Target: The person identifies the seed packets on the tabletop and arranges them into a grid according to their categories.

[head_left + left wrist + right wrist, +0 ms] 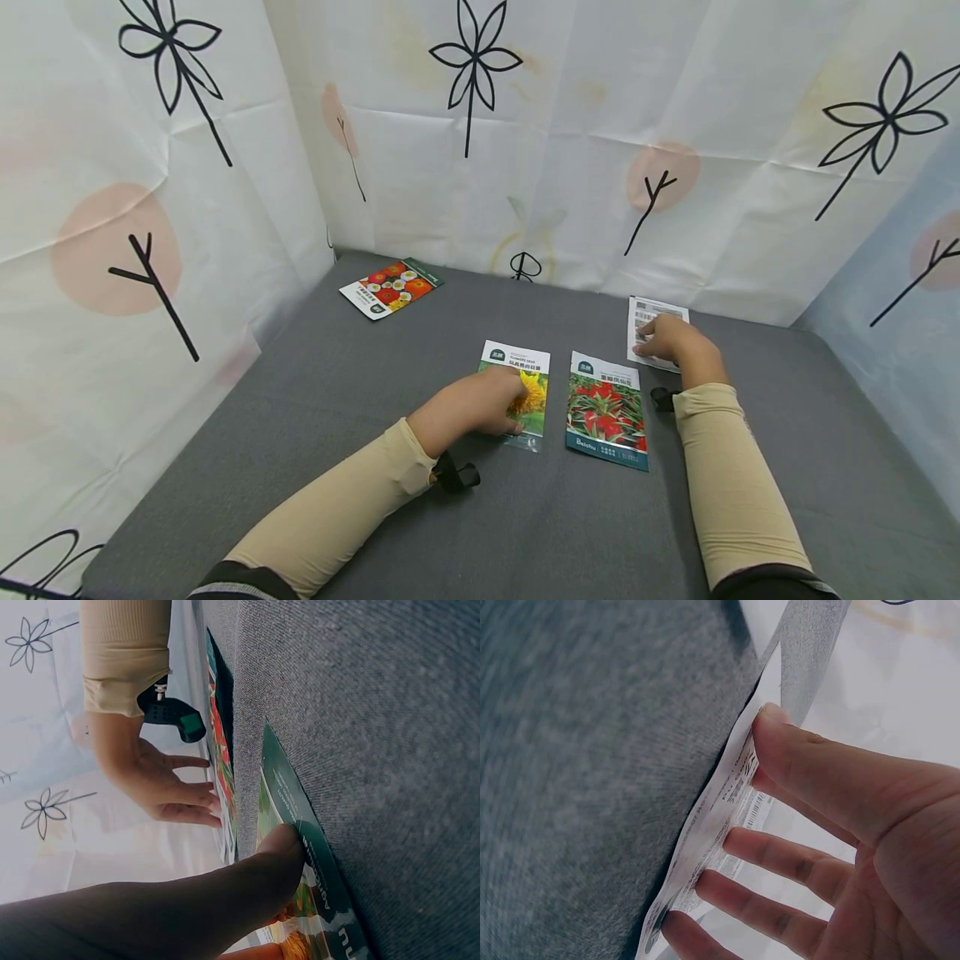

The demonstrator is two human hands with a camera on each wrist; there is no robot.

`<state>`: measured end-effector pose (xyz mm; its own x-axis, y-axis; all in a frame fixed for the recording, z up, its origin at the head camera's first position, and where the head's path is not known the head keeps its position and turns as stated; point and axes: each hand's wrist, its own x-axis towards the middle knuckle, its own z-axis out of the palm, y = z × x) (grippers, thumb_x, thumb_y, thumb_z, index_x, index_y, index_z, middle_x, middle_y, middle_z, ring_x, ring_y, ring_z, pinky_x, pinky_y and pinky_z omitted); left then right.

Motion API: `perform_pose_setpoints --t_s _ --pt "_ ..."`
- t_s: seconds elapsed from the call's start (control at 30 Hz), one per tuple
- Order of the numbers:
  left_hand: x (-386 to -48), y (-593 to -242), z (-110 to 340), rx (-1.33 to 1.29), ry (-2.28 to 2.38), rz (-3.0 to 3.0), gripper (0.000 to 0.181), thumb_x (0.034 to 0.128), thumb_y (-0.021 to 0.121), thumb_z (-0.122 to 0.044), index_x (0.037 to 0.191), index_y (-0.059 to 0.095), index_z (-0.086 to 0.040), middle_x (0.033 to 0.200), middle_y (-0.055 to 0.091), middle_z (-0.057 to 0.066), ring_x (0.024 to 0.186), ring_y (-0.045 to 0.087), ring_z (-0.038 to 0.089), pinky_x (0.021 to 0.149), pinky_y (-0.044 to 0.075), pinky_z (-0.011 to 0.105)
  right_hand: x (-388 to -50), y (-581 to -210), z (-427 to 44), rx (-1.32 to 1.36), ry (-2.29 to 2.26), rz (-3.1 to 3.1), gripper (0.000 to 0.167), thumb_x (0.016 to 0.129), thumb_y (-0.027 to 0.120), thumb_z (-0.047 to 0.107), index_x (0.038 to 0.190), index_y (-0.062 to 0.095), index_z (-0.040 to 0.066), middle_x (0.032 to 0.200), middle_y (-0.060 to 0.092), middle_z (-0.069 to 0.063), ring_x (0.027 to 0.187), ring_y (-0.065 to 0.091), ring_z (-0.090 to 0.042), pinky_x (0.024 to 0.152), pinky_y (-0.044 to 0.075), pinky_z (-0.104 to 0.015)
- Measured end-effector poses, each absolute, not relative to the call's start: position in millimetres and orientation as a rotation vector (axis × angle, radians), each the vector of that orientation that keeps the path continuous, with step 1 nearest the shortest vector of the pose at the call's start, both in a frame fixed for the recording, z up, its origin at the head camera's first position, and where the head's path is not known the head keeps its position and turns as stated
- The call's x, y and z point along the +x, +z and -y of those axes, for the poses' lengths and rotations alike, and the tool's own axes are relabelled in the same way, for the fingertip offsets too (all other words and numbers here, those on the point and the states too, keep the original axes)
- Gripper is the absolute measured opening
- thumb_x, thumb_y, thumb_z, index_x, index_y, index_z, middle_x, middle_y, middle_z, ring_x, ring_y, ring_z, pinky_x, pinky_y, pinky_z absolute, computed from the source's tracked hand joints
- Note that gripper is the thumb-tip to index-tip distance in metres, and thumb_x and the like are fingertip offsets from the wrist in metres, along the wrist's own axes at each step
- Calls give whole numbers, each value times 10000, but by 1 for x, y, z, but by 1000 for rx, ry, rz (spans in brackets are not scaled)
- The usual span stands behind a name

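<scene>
A sunflower seed packet (534,387) lies face up on the grey table, partly covered by my left hand (480,402). In the left wrist view, that hand's thumb (281,851) rests on the packet's dark green lower band. Farther right, my right hand (678,340) touches a seed packet (643,312) that shows a white printed back. The right wrist view has its fingers spread, thumb and fingertips on the white surface (705,817). Between the hands lies a seed packet with red flowers (606,412), untouched in the head view.
Toward the back left, another seed packet (393,287) with orange, red and white flowers lies at an angle. White cloth (570,183) with line-drawn flowers hangs behind the grey table (570,533) and along its sides.
</scene>
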<state>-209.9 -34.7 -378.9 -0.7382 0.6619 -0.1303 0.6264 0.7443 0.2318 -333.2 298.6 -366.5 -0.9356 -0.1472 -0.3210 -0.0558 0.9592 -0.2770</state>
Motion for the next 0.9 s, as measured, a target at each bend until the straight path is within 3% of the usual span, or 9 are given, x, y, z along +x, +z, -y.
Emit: perform_pose_setpoints --t_s 0.9 --pt "-210 -380 35 1016 261 -2735 249 942 836 -333 997 749 -106 837 592 -5 749 487 125 681 421 290 -331 -363 -281 -175 -339 -2781 522 1046 646 199 1477 555 -80 1518 494 -374 1383 505 -534 1104 466 -638"
